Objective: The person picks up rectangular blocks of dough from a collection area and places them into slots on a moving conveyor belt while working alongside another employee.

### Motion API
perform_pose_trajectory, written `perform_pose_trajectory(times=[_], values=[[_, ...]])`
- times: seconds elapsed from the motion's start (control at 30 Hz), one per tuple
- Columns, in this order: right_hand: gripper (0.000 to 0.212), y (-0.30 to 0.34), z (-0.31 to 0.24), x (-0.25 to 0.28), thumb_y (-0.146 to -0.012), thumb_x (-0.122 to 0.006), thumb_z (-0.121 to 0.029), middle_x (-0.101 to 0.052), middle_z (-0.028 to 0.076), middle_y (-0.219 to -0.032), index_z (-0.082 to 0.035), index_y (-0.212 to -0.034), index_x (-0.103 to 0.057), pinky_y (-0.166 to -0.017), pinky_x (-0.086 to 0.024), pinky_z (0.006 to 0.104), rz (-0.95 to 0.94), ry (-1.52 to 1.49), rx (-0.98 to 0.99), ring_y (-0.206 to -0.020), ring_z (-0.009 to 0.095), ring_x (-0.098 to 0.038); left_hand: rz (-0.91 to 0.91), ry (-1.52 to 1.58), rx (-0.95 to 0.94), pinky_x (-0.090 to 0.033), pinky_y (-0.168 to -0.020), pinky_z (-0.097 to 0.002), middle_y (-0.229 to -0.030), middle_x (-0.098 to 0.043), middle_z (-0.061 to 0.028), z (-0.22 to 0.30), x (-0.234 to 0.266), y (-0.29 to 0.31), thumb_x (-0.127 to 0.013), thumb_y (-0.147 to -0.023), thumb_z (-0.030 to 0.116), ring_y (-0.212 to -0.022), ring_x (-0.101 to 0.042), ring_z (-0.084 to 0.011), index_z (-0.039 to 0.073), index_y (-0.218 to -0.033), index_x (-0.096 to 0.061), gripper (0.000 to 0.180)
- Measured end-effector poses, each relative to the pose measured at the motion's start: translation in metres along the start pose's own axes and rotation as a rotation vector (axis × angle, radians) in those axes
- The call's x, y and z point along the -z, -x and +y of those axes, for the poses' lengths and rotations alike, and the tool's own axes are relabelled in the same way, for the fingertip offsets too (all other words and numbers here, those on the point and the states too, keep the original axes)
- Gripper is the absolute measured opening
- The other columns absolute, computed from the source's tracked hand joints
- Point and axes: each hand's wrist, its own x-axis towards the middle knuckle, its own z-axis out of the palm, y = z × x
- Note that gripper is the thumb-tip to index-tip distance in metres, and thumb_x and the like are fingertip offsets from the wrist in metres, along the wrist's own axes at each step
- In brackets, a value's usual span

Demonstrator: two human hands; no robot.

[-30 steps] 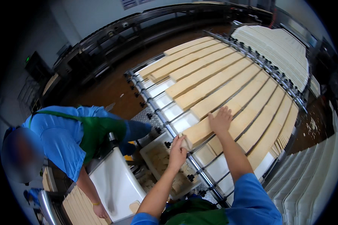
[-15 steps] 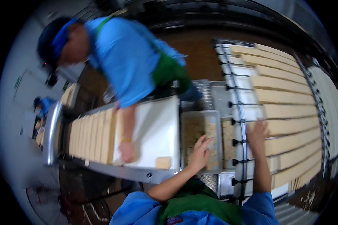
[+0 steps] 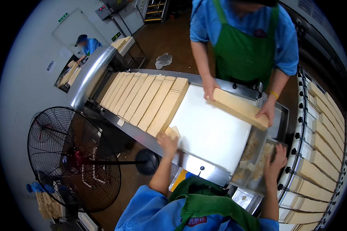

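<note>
From the head, I saw the left hand point(image 3: 168, 145), its fingers curled at a small, flat, pale-yellow piece point(image 3: 172, 133) by the end of a long cream slab point(image 3: 170, 107). I couldn't tell if it gripped. The piece seemed light and soft, best held by its sides. The right hand point(image 3: 275, 161), loosely open, looked empty beside a grey plastic bin point(image 3: 254, 187).

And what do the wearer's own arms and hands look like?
The left hand and right hand are bare, with no gloves, wristbands or cables showing. Both forearms are uncovered up to plain blue fabric sleeves, which end around the elbows. Between them shows a dark green cloth apron with a small reddish patch.
</note>
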Motion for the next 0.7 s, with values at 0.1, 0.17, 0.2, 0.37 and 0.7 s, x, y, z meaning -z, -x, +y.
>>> perform_pose_trajectory(times=[0.1, 0.17, 0.2, 0.37, 0.7], values=[[0.053, -0.012, -0.062, -0.033, -0.082, -0.06, -0.02, -0.04, 0.014, -0.141, -0.007, -0.131, -0.044, -0.106, -0.015, 0.0573, -0.124, -0.044, 0.054, -0.137, 0.034, -0.026, -0.032, -0.017, 0.169, -0.031, -0.102, -0.0512, -0.135, -0.029, -0.0282, -0.044, 0.022, -0.042, -0.08, -0.068, 0.023, -0.12, -0.032, -0.0462, -0.002, -0.133, -0.032, 0.084], [0.051, -0.027, -0.105, -0.05, -0.08, -0.061, -0.022, -0.042, 0.014, -0.138, -0.008, -0.128, -0.047, -0.106, -0.015, 0.0577, -0.212, -0.121, 0.117, -0.135, 0.035, -0.028, -0.073, 0.0, 0.197, -0.032, -0.101, -0.0508, -0.134, -0.029, -0.0275, -0.056, 0.032, -0.056, -0.081, -0.066, 0.022, -0.119, -0.033, -0.0453, -0.001, -0.133, -0.031, 0.087], [0.051, -0.033, -0.121, -0.064, -0.08, -0.062, -0.024, -0.042, 0.014, -0.138, -0.008, -0.126, -0.049, -0.106, -0.015, 0.0581, -0.239, -0.12, 0.142, -0.135, 0.035, -0.028, -0.126, 0.009, 0.188, -0.033, -0.1, -0.05, -0.131, -0.03, -0.0278, -0.053, 0.036, -0.061, -0.081, -0.066, 0.02, -0.117, -0.034, -0.0457, -0.002, -0.132, -0.031, 0.085], [0.051, -0.062, -0.196, -0.148, -0.078, -0.064, -0.033, -0.043, 0.014, -0.138, -0.011, -0.123, -0.053, -0.105, -0.015, 0.0602, -0.413, -0.125, 0.167, -0.136, 0.035, -0.025, -0.114, 0.132, 0.087, -0.031, -0.102, -0.0488, -0.125, -0.034, -0.0289, -0.047, 0.033, -0.062, -0.08, -0.065, 0.015, -0.115, -0.035, -0.0459, -0.008, -0.128, -0.031, 0.082], [0.07, -0.175, -0.352, -0.278, -0.086, -0.054, -0.043, -0.025, 0.017, -0.15, -0.008, -0.142, -0.032, -0.108, -0.023, 0.049, -0.476, -0.017, 0.073, -0.135, 0.033, -0.026, -0.233, -0.015, -0.072, -0.039, -0.092, -0.048, -0.118, -0.044, -0.0284, -0.042, 0.042, -0.07, -0.076, -0.069, 0.03, -0.107, -0.044, -0.0449, -0.01, -0.128, -0.033, 0.083]])
